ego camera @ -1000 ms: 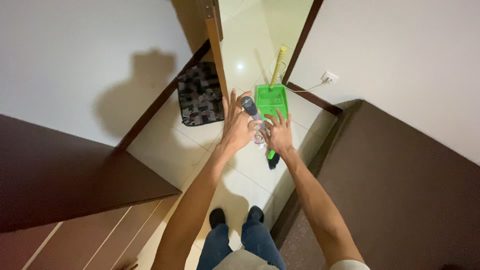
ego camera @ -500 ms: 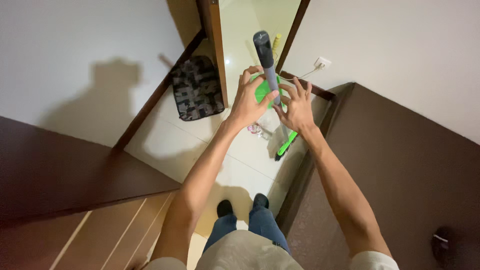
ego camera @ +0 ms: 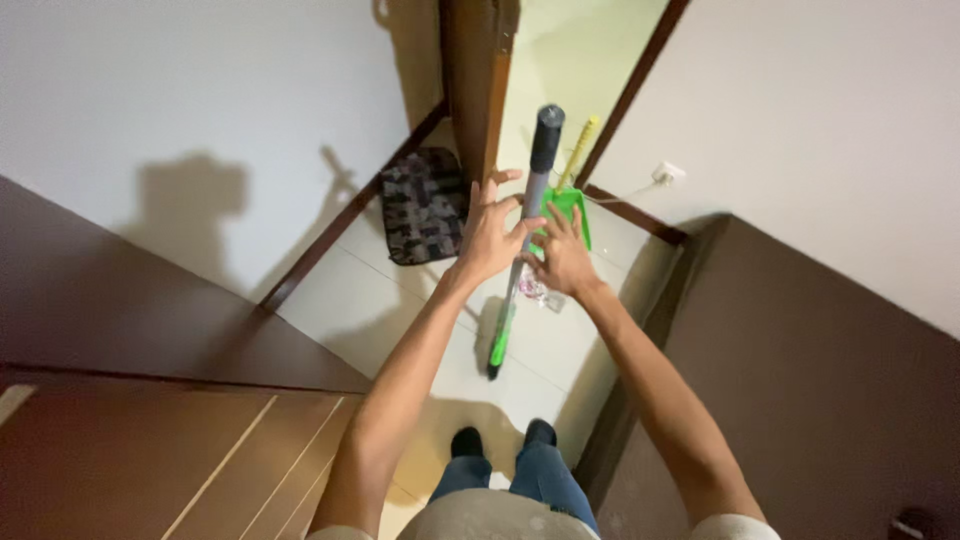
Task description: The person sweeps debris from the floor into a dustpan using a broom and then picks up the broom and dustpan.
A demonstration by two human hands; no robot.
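A broom with a grey handle (ego camera: pixel 535 185) and a dark cap stands tilted in front of me. Its green head (ego camera: pixel 498 345) rests on the tiled floor. My left hand (ego camera: pixel 488 238) presses the handle from the left with its fingers spread. From the right, my right hand (ego camera: pixel 562 262) holds the same handle with its fingertips, slightly lower. A bit of clear plastic litter (ego camera: pixel 535 291) lies on the floor just below my right hand.
A green dustpan (ego camera: pixel 574 206) with a yellow handle (ego camera: pixel 583 145) stands behind the broom near a wall socket (ego camera: pixel 665 172). A patterned mat (ego camera: pixel 420 205) lies by the wooden door (ego camera: pixel 480 90). Brown furniture flanks me on the left (ego camera: pixel 150 300) and right (ego camera: pixel 800 380). My feet (ego camera: pixel 500 440) stand on the tiles.
The broom head has swung from the right over to the left on the floor, and the handle now leans the other way. Both hands stayed on the handle and dropped slightly.
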